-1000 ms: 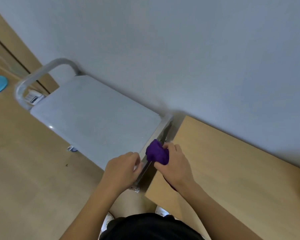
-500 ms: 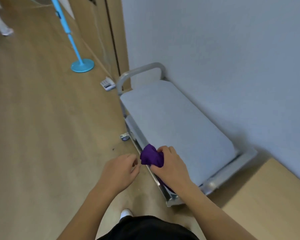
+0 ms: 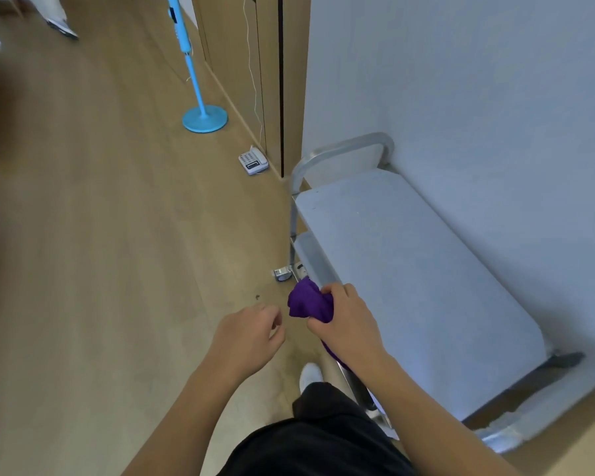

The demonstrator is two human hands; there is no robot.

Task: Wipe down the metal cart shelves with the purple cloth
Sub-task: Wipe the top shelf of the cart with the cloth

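The metal cart (image 3: 409,269) stands against the grey wall, its flat top shelf facing up and a lower shelf edge (image 3: 310,255) showing on the left side. My right hand (image 3: 349,321) grips the bunched purple cloth (image 3: 308,300) at the cart's near left edge, just off the top shelf. A tail of the cloth hangs down under my wrist. My left hand (image 3: 248,334) hovers over the floor to the left of the cloth, fingers loosely curled, holding nothing.
A blue stand with a round base (image 3: 205,118) is on the wooden floor at the back. A white telephone (image 3: 253,161) lies by the wooden door frame. The cart's caster (image 3: 282,273) sticks out near the cloth. My white shoe (image 3: 310,376) is below.
The view has swung left and down, so the cart now lies to the right. My left hand has let go of the cart's end rail; my right hand still grips the cloth.
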